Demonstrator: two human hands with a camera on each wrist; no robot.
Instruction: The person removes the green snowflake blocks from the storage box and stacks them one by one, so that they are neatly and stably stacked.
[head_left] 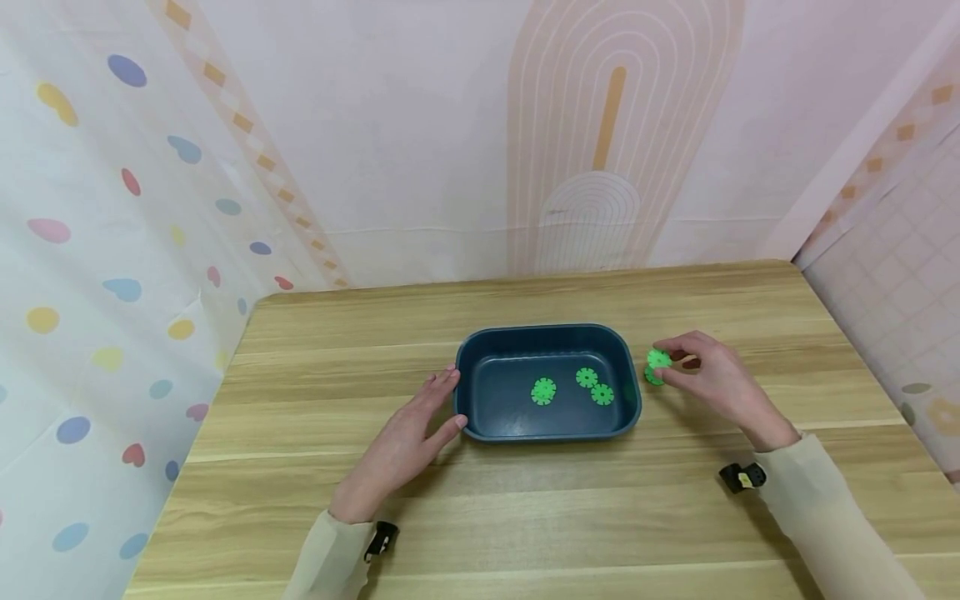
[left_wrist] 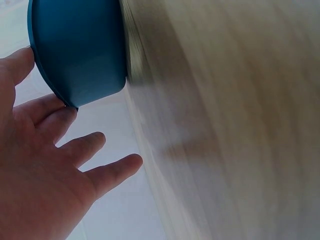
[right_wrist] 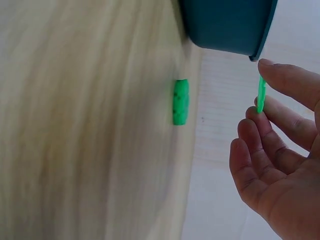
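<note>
A dark blue rectangular basin point(head_left: 502, 404) stands on the table. At its left end, my left hand point(head_left: 397, 442) touches the rim with thumb and fingertips, the fingers spread and fairly straight in the left wrist view. Inside lie green notched plastic discs: one apparently overlapping pair point(head_left: 543, 391) near the middle, and two discs point(head_left: 587, 377) touching further right. Just right of the basin, my right hand point(head_left: 716, 379) pinches a green notched disc point(right_wrist: 261, 95) between thumb and fingers, held edge-on above the table. Below it sits a small green stack of discs point(right_wrist: 180, 102).
The wooden table point(head_left: 525, 517) extends around the basin on all sides. Behind it hangs a patterned curtain point(head_left: 412, 167), with more curtain at the left and right. Black wrist cameras point(head_left: 742, 477) are worn at the cuffs.
</note>
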